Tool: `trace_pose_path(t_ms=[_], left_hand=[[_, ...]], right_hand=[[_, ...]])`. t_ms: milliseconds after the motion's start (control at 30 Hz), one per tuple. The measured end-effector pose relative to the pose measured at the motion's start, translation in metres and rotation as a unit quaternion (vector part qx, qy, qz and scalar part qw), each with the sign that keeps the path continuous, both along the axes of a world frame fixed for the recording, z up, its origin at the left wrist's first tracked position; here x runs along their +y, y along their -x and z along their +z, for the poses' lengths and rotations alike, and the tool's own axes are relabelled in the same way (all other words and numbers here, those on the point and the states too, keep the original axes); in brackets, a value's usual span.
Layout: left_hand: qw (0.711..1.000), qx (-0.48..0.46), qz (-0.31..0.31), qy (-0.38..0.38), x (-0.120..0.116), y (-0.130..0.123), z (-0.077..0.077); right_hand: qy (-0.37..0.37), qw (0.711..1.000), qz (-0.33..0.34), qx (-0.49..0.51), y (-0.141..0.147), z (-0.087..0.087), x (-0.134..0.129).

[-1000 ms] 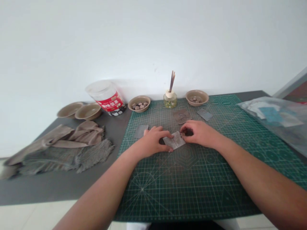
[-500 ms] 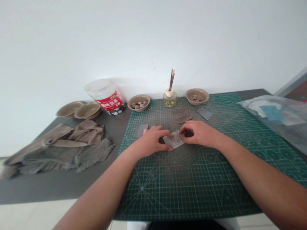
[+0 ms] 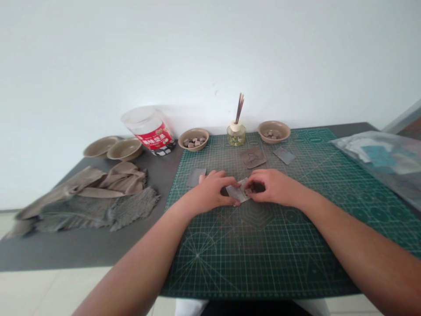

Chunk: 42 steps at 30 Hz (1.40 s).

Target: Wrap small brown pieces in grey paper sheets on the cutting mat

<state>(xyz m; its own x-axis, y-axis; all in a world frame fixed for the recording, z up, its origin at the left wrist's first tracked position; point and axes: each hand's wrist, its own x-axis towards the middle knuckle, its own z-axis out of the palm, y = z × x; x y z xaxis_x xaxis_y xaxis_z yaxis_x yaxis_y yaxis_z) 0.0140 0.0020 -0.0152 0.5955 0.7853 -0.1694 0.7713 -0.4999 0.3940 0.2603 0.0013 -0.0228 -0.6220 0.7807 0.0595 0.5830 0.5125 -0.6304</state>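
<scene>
A small pale grey sheet [image 3: 235,192] with a dark line across it lies on the green cutting mat [image 3: 226,259]. My left hand [image 3: 213,191] holds it at its left part, index finger on the far edge and thumb on the near edge. Over the sheet's right part, my right hand [image 3: 271,186] pinches a small brownish piece [image 3: 248,191] low against the surface. My fingers cover most of that piece, so its kind does not show. Just beyond the hands lies a brown square patch [image 3: 252,157] with dark line marks.
Small grey sheets [image 3: 284,155] lie farther back and left [image 3: 196,177]. Behind stand a bowl of stones [image 3: 194,148], a reed diffuser [image 3: 236,134] and another bowl [image 3: 274,138]. Leftward are a plastic jar [image 3: 149,131], two bowls and a crumpled cloth [image 3: 98,202]. A plastic bag [image 3: 388,160] lies right.
The view has shifted a little, moving the whole scene slightly right. My right fingers sit closer to my left hand and cover more of the sheet. Both grips look the same.
</scene>
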Motion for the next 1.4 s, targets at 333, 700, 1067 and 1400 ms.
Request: trace_pose_path(t_ms=[333, 700, 1067, 1400], left_hand=[[0.999, 0.034, -0.004, -0.033, -0.002, 0.004, 0.002], [0.999, 0.023, 0.014, -0.019, -0.001, 0.001, 0.001], [1.000, 0.010, 0.022, -0.011, 0.000, 0.002, -0.001], [1.000, 0.012, 0.012, -0.015, -0.002, 0.001, 0.004]], right_hand=[[-0.023, 1.000, 0.009, 0.008, 0.015, 0.003, -0.012], [-0.062, 0.998, 0.023, 0.015, 0.033, -0.010, -0.018], [-0.082, 0.996, 0.030, 0.006, 0.038, -0.013, -0.020], [-0.093, 0.996, -0.005, -0.009, 0.040, -0.013, -0.022]])
